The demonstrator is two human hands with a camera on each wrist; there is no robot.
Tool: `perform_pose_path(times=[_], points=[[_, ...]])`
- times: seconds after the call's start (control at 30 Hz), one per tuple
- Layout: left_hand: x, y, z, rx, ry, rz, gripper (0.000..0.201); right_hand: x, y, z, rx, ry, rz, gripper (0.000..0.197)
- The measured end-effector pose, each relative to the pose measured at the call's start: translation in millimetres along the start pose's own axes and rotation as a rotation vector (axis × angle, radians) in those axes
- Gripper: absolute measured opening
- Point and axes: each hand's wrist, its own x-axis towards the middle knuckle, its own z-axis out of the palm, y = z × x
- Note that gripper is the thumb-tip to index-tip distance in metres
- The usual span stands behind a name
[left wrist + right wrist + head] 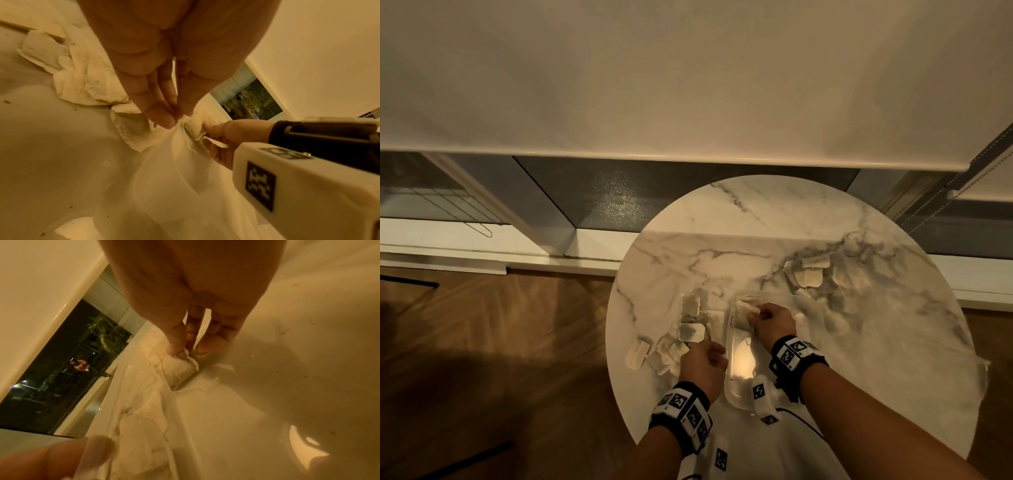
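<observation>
Tea bag lies at the far end of the clear container, toward the worktop's near edge, pinched between the right hand's thumb and fingers. Left hand pinches the container's left rim.

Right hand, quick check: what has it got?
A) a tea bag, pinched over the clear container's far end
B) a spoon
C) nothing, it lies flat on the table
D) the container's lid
A: the right hand pinches a tea bag between thumb and fingers, over the far end of the clear container.
</observation>
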Motion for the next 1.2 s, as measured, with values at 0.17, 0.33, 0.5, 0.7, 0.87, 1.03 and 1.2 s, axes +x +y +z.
perform_pose_path(times=[0.17,0.33,0.5,0.7,0.87,1.03,1.2], points=[[-1,-1,1,-0.050,-0.006,-0.048,0.013,-1,-1,-1,0.032,0.028,-0.001,0.009],[-2,-3,1,-0.093,0.000,-0.079,0.011,-1,-4,-4,0.098,0.060,0.019,0.011],[-1,-4,1,-0.111,-0.025,-0.102,0.010,-3,-3,-8,0.175,0.089,0.089,0.015],[-2,-7,1,-0.116,0.000,-0.091,0.008,-14,-12,-13,0.253,0.101,0.095,0.021],[-1,-9,-9,-0.114,0.103,-0.082,0.012,-32,-20,-12,0.276,0.080,0.053,0.026],[21,-11,-20,0.177,0.158,0.231,0.014,-44,-32,-4,0.208,-0.027,0.012,0.022],[39,-5,-20,0.595,0.047,0.318,0.043,-51,-31,6,0.105,-0.120,0.055,0.030]])
